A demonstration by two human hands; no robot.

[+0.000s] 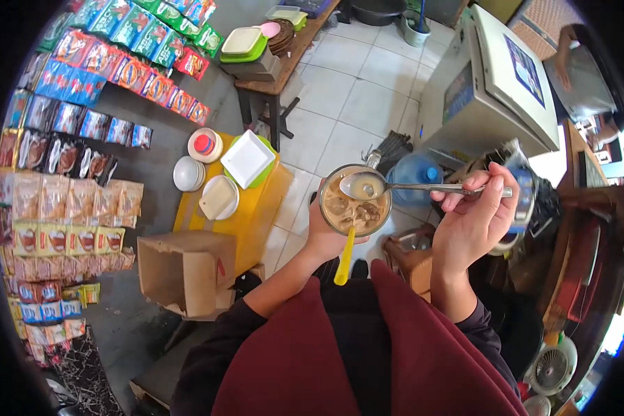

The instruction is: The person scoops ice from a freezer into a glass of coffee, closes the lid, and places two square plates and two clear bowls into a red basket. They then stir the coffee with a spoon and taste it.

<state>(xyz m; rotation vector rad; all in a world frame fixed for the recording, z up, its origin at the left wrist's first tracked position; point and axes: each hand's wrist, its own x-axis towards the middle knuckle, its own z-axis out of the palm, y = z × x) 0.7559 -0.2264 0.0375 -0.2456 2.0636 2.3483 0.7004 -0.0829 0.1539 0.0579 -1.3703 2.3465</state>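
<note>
A glass mug (334,223) of light brown drink with ice cubes is held up in front of me, its handle pointing away. My left hand (326,236) is wrapped round its near left side, the fingers partly hidden by the mug. Between the thumb and fingers of my right hand (475,215) is the handle of a metal spoon (423,186). The spoon's bowl is over the mug's top and holds some brown liquid. A second, yellow-handled utensil (344,262) rests in the mug, its handle leaning over the near rim; its lower end is hidden in the drink.
Hanging sachets (83,201) line the left wall. Plates and bowls (248,159) stand on a yellow table (263,222), beside an open cardboard box (180,274). A blue water jug (416,177) and a white fridge (478,90) are ahead right. Someone's arm (563,59) shows at upper right.
</note>
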